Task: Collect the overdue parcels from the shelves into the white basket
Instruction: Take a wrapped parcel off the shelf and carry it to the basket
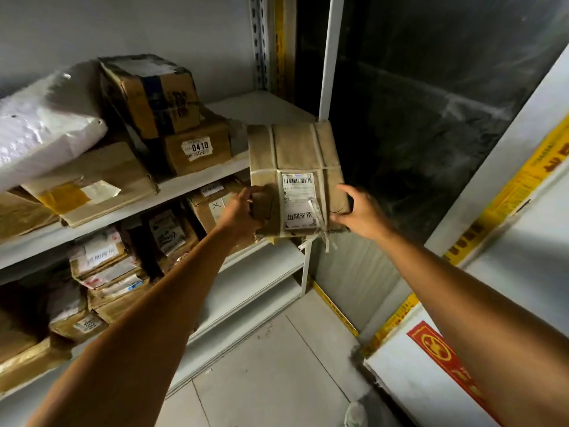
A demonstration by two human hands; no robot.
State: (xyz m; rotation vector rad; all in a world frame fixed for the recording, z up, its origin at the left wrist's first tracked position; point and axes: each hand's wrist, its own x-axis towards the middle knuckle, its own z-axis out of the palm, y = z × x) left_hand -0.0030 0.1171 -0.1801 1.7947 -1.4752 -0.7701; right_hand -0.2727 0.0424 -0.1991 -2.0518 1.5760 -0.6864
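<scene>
on the far left a white padded bag lies on the upper shelf, over one flat brown parcel with a yellow patch. just right of them stand two stacked cartons: a taped carton on top, tilted, and under it a carton with a 0410 sticker. the lower shelf carries a crowd of labelled parcels, at least six, too packed and dim for a sure count; one box marked with an x sits near the right end.

two bare arms reach in from the near edge. the left hand grips the lower left edge of one brown paper parcel, fingers curled round it and thumb on the front. the right hand clamps the parcel's lower right corner, thumb on the front and fingers hidden behind. the parcel is held in the air just right of the shelves' end, clear of both shelves, tilted, bound with pale straps, and it bears one white label with a barcode and printed characters.

to the right is a dark glass panel, then a white board with a yellow strip. the floor below is pale tile. the white basket is not in view.
</scene>
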